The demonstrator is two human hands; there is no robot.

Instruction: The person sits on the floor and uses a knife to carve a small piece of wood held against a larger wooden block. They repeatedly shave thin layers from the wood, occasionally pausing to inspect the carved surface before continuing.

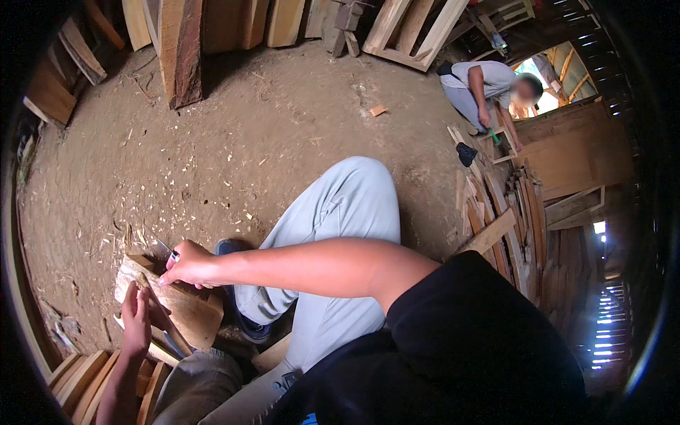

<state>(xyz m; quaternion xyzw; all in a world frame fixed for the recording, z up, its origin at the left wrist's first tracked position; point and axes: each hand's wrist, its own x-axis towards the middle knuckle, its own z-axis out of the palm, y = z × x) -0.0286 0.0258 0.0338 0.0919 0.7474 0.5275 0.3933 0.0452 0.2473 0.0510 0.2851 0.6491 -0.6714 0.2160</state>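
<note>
Many chips [248, 215] and a wood block [201, 320] beside hands [190, 264] gripping stick [142, 280] and blade [163, 245]

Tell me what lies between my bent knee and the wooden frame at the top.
In the head view, a small orange-brown block lies there on the dirt floor, between your knee and the frame.

Under the hands [191, 265] — a wooden block [200, 316]; well ahead, standing boards [180, 49]; far right, a plank pile [499, 223] (a co-worker [489, 78] beyond it); close behind, timber pieces [83, 386].
</note>
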